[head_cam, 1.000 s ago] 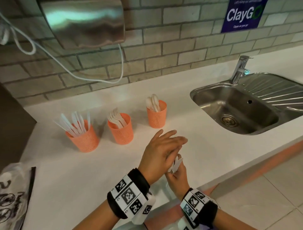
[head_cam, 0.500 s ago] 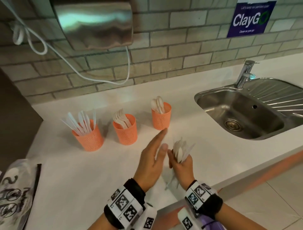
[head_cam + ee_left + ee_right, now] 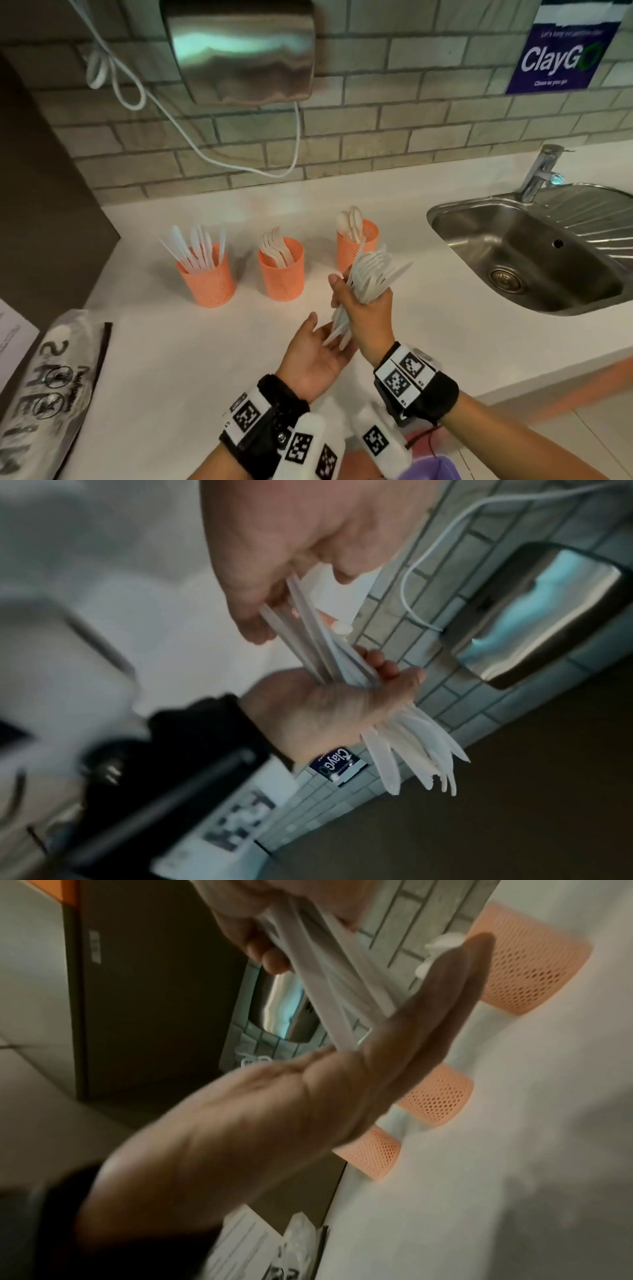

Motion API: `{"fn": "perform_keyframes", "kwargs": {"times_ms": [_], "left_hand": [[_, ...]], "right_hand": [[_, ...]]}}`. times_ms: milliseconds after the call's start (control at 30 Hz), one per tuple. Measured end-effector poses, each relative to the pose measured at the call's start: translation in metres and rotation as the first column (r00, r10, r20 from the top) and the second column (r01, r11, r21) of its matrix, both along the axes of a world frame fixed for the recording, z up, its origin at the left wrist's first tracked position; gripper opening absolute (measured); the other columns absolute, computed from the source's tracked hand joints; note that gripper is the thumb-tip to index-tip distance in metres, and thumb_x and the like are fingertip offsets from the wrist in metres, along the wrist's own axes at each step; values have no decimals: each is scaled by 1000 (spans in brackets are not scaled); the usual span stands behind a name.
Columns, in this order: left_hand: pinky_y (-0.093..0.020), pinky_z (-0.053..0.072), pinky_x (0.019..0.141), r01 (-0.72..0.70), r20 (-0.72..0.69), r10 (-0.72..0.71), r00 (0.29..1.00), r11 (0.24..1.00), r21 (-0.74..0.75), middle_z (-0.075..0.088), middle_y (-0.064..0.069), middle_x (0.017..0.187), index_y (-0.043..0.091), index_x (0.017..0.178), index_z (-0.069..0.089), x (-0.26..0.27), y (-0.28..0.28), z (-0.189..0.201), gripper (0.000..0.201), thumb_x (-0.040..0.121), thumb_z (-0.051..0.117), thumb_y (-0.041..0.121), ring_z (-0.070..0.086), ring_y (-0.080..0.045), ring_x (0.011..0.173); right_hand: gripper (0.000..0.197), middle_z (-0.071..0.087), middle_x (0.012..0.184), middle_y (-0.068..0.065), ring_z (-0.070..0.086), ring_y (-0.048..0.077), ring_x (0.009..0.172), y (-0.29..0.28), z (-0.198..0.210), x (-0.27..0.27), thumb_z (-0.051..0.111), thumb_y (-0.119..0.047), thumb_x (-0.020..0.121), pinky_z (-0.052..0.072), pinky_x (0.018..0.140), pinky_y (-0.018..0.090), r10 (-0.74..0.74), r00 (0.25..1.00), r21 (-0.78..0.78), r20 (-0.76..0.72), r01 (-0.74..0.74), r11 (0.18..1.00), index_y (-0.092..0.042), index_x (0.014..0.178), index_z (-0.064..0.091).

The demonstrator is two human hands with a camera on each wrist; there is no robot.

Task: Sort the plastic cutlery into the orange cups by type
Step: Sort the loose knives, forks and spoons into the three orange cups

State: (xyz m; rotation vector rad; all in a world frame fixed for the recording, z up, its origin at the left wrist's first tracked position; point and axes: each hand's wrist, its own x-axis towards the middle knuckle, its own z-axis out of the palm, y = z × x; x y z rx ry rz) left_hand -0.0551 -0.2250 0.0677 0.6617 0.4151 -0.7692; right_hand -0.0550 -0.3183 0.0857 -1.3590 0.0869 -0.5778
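1. You are mid-sort: your right hand (image 3: 368, 310) is wrapped around a mixed bundle of white cutlery (image 3: 371, 274), lifted above the counter (image 3: 205, 342) in front of the 3 orange cups (image 3: 281, 269).
2. Your left hand (image 3: 313, 358) lies flat, palm up, fingers straight under the handle ends, touching them without gripping.
3. Next, I judge, you need to pull 1 piece free, read its type, and drop it in the matching cup.
4. Blur hides which piece is loosest; the right cup is partly covered by the bundle.
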Motion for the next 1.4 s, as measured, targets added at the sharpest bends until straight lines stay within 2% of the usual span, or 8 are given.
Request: {"fn": "perform_keyframes", "kwargs": {"times_ms": [133, 300, 433, 567, 700, 933, 1233, 1400], "left_hand": [[-26, 58, 55, -26, -2, 26, 1000, 999, 29, 70, -12, 68, 4, 96, 58, 4, -3, 1, 34, 101, 28, 20, 67, -18, 60], [-34, 52, 77, -1, 88, 3, 996, 1000, -18, 64, -10, 84, 11, 83, 58, 2, -11, 7, 30, 98, 33, 13, 57, -20, 84], [-33, 47, 77, 156, 207, -212, 955, 954, 256, 62, -10, 80, 9, 90, 61, 4, -6, 3, 26, 97, 36, 15, 58, -21, 79], [-27, 47, 80, -60, 492, -225, 841, 865, 498, 66, -5, 98, 11, 107, 61, 20, 7, 9, 21, 96, 44, 14, 60, -17, 91], [-24, 48, 77, -180, 665, -217, 714, 862, 475, 67, -5, 102, 12, 111, 64, 36, 19, 28, 22, 94, 49, 17, 60, -16, 93], [-18, 48, 61, -190, 672, -199, 713, 868, 459, 65, -2, 83, 11, 101, 62, 44, 16, 31, 15, 89, 59, 20, 59, -12, 70], [-24, 50, 63, -293, 684, -116, 720, 842, 452, 63, -5, 76, 13, 90, 56, 44, 11, 24, 10, 85, 63, 9, 59, -13, 64], [-22, 52, 60, -318, 696, -83, 713, 846, 427, 61, -9, 82, 9, 104, 55, 45, 10, 20, 18, 86, 61, 6, 59, -11, 62]], "right_hand": [[30, 57, 43, -6, 55, 6, 41, 11, -6, 0, 69, 6, 76, 48, 49, 18, 36, 997, 52, -67, -32, 998, -20, 64, 59], [16, 52, 38, -5, 52, 13, 41, 17, -12, 2, 67, -13, 83, 45, 49, 26, 70, 965, 64, -251, -56, 996, -10, 69, 60], [23, 39, 33, -8, 38, 7, 32, 0, -6, 14, 60, -19, 88, 35, 39, 20, 68, 948, 121, -311, -31, 992, -10, 67, 56], [25, 37, 35, -8, 33, 7, 31, -19, -8, 16, 58, -24, 89, 31, 38, 20, 222, 902, 78, -369, -208, 975, -12, 67, 54], [22, 41, 41, -3, 32, 8, 31, -25, -5, 6, 52, -31, 90, 29, 36, 15, 502, 760, 235, -414, -443, 865, -11, 80, 53], [29, 47, 42, 0, 35, 8, 30, -27, -5, 2, 52, -40, 79, 33, 35, 14, 669, 647, 320, -365, -588, 743, -11, 85, 48], [27, 68, 62, 5, 55, 14, 37, -33, -8, 2, 50, -41, 81, 45, 42, 20, 658, 634, 187, -406, -647, 739, -16, 90, 57], [19, 71, 71, 8, 59, 15, 42, -33, -12, 2, 49, -32, 91, 48, 43, 22, 610, 662, 128, -436, -626, 770, -18, 98, 61]]}}
